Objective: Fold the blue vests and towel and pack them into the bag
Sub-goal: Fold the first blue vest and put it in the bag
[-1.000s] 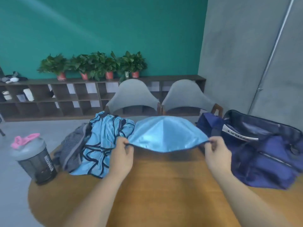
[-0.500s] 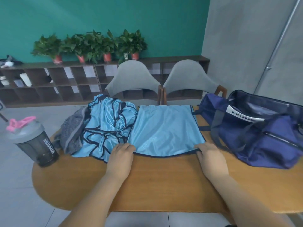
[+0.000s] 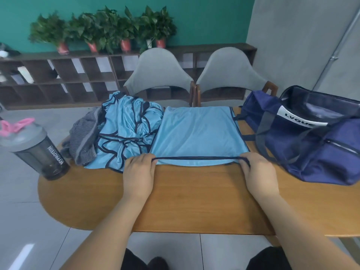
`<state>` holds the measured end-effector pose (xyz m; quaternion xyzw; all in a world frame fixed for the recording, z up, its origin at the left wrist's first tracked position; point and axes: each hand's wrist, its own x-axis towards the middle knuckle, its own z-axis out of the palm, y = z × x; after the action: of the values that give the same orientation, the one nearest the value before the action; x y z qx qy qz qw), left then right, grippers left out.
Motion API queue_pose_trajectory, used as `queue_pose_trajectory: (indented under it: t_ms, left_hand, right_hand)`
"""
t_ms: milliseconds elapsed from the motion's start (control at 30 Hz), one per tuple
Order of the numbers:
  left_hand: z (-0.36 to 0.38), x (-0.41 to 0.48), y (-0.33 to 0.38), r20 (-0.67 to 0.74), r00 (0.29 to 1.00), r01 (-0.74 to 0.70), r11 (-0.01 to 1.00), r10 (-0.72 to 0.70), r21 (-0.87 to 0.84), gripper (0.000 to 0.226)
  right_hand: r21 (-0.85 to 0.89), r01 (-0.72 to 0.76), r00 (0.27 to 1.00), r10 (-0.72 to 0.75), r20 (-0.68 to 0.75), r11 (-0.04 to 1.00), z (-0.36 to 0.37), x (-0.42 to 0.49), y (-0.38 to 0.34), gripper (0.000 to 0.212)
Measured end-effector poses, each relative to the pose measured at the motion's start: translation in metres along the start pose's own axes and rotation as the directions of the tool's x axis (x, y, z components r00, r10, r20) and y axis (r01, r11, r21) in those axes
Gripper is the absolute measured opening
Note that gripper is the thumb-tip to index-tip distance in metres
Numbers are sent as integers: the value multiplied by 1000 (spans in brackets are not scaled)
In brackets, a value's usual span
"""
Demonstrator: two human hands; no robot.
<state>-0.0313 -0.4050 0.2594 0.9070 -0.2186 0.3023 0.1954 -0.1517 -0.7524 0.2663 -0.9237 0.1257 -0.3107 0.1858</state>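
Head: left hand (image 3: 139, 172), right hand (image 3: 258, 172) seemingly pinch vest (image 3: 196, 133)

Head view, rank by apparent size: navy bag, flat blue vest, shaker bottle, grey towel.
1. navy bag, though cut off at the frame edge.
2. flat blue vest.
3. shaker bottle and grey towel: unsure, the towel is partly hidden under the crumpled vests.

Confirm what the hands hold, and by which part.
Both pinch the flat blue vest by its near dark-trimmed hem: left hand at the left corner, right hand at the right corner.
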Motion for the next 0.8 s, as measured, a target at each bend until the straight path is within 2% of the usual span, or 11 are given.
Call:
queue_pose_trajectory:
  t_ms: [133,233,333,400,600,700,800]
  left_hand:
    - [-1,0,2,1,1000,-13,1000,13,1,15]
    - [-3,0,2,15,1000,-17,999,18,-49,5]
    - [-2,-1,-1,80,997,-1,994,10,-110,17]
    - [-4,0,0,102,995,24,992,-12,-123,16]
    - [-19,-7,11,-38,998,52,995,-56,-85,15]
    - [-25,-13,8,-29,996,80,972,-88,-221,26]
    - [-34,-20,9,17,984,169,912,-175,-374,28]
  right_hand:
    - [-14,-64,998,64,-27,998,2,0,4,17]
    - [-6,-56,998,56,-36,998,2,-1,5,20]
    - [15,-94,995,94,-27,995,0,0,6,21]
    - [45,-123,992,124,-21,991,-2,0,7,20]
    - [130,-84,987,101,-124,988,-20,-9,8,15]
    - [123,-62,982,83,-167,990,-28,-17,12,14]
    - [179,-2,989,29,-148,984,-42,-23,8,6]
